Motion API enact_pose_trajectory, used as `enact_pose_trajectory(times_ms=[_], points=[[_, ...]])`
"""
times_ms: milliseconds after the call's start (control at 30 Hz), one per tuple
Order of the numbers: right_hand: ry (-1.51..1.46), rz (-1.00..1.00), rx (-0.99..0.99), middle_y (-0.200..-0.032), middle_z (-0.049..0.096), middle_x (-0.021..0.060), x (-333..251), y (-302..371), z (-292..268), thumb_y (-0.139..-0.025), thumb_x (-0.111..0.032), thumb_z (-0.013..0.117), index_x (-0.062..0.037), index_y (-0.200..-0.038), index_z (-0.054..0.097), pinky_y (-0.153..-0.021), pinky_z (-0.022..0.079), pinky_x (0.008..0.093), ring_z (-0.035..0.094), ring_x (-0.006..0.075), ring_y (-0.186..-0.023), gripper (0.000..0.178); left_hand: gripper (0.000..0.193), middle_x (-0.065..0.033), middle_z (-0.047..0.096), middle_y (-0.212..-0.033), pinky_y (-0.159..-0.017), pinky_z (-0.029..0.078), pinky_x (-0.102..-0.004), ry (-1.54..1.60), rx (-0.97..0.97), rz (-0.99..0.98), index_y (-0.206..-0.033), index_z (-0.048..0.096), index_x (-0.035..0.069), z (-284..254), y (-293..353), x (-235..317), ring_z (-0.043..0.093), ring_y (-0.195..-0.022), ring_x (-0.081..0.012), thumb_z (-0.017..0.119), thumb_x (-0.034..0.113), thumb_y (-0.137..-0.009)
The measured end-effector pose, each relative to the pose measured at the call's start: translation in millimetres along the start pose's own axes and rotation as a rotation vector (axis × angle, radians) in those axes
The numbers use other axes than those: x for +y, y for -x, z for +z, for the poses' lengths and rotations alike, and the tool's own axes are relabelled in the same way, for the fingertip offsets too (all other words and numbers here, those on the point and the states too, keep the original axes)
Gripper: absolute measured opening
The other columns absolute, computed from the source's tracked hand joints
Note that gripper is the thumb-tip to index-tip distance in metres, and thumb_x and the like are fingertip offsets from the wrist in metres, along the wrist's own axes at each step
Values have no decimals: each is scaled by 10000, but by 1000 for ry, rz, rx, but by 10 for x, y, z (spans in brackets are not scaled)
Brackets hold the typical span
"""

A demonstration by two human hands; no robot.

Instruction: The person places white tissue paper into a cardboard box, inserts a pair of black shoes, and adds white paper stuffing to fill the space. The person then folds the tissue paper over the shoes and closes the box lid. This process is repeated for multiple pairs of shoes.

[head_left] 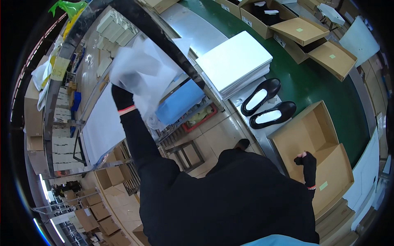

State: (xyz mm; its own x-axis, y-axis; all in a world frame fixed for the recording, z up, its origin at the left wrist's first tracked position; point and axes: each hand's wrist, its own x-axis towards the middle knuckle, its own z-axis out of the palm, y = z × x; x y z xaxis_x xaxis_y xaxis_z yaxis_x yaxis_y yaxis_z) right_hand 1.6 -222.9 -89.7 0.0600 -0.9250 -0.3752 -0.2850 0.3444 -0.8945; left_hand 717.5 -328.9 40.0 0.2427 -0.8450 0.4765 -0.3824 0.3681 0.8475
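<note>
My left hand [122, 97], in a black glove, reaches out to the left and grips a sheet of thin white tissue paper [141, 67]. The paper is lifted, crumpled and partly blurred, and it hides my fingertips. My right hand [306, 164], in a black fingerless glove, is held over an open brown shoebox [305, 129] at the right with its fingers curled and nothing visible in them. Beyond that box a pair of black shoes [261, 96] with white filling inside lies side by side on the bench edge.
A thick stack of white sheets [236, 61] lies on the metal ledge beside the green conveyor belt [301, 86]. More open shoeboxes [299, 30] stand at the far right. A blue bundle [180, 101] rests on a rack between shelf and bench. A dark metal post [158, 37] crosses near the paper.
</note>
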Motion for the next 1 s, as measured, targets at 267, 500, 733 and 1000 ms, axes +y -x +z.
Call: enact_pose_trajectory(times_ms=[267, 500, 733, 1000], points=[[-978, 201, -701, -1081, 640, 129, -414, -569, 808, -976, -498, 419, 25, -1218, 546, -880, 478, 344, 606, 204, -1014, 589, 291, -74, 678, -929, -799, 469, -295, 487, -1496, -268, -975, 665, -8, 3255, 808, 1019, 613, -888, -138, 679, 262, -868], [-139, -168, -235, -1090, 648, 86, -1123, -571, 1025, -885, -203, 653, 22, -1226, 572, -889, 442, 304, 581, 160, -1002, 417, 323, -34, 650, -937, -721, 476, -257, 538, -813, -188, -1010, 647, 27, 2084, 538, 841, 590, -781, -125, 520, 320, -964], [-148, -101, -152, -1049, 649, 84, -851, -565, 913, -849, -186, 674, 20, -1224, 569, -841, 454, 302, 588, 167, -947, 440, 916, -85, 627, -879, -591, 480, -262, -1131, 326, -554, -1398, 382, 25, -430, 121, -779, 599, -697, -115, 763, 500, -714], [-84, -83, 27, -1087, 613, 89, -591, -389, 231, -890, -267, 642, 33, -1246, 530, -879, 452, 315, 580, 190, -1002, 479, 223, -138, 689, -812, -581, 523, -377, -1342, -25, -384, -792, 656, 41, -1665, -710, -637, 653, -589, -236, 623, 258, -831]])
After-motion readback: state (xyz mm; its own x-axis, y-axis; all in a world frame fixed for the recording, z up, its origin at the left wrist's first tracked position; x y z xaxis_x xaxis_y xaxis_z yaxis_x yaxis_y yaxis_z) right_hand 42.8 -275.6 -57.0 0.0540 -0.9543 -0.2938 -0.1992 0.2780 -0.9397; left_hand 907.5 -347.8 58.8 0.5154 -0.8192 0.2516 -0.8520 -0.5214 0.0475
